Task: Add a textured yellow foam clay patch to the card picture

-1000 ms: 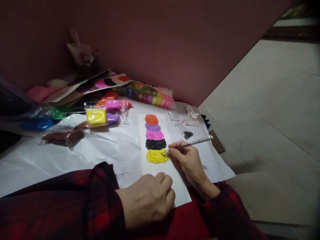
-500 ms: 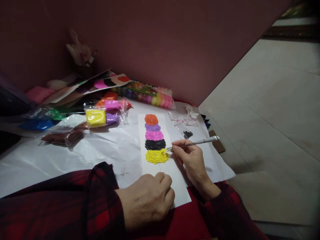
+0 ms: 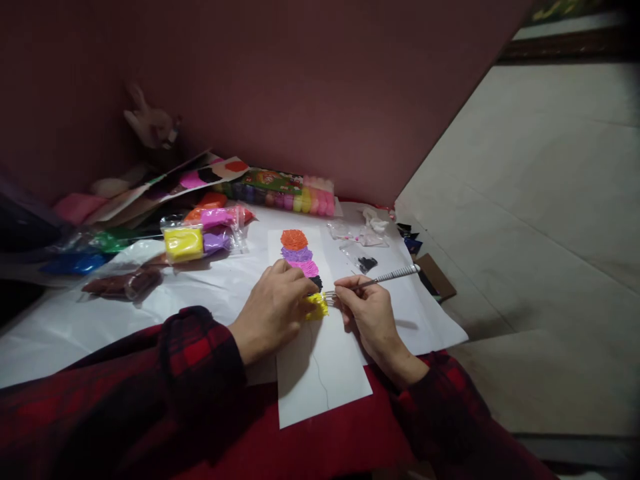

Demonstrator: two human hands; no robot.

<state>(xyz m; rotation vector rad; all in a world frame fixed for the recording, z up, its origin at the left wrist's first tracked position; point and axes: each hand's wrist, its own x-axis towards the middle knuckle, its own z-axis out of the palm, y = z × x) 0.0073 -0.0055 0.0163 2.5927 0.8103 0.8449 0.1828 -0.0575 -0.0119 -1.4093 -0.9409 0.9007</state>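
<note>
A strip of white paper [image 3: 320, 387] lies in front of me, with a pencil line down its lower part. Textured clay patches run down it: orange [image 3: 294, 239], purple [image 3: 297, 255], pink [image 3: 306, 267], black and yellow [image 3: 318, 307]. My right hand [image 3: 370, 313] pinches a fork [image 3: 387, 275] by its neck, handle pointing right, tines at the right edge of the yellow clay. My left hand [image 3: 275, 307] arches over the strip with curled fingers; its fingertips are at the yellow clay and mostly hidden, and it covers part of the black patch.
Bagged clay [image 3: 183, 245] in several colours lies at the left. Behind it are a painted sheet [image 3: 220, 175] and a clay pack [image 3: 295, 193] against the wall. A small bag with black clay [image 3: 367, 263] sits right of the strip. Tiled floor [image 3: 550, 233] is beyond the table edge.
My left hand has moved up from the lower part of the strip to the yellow clay, uncovering the pencil line. My right hand still holds the fork there. The view has shifted slightly.
</note>
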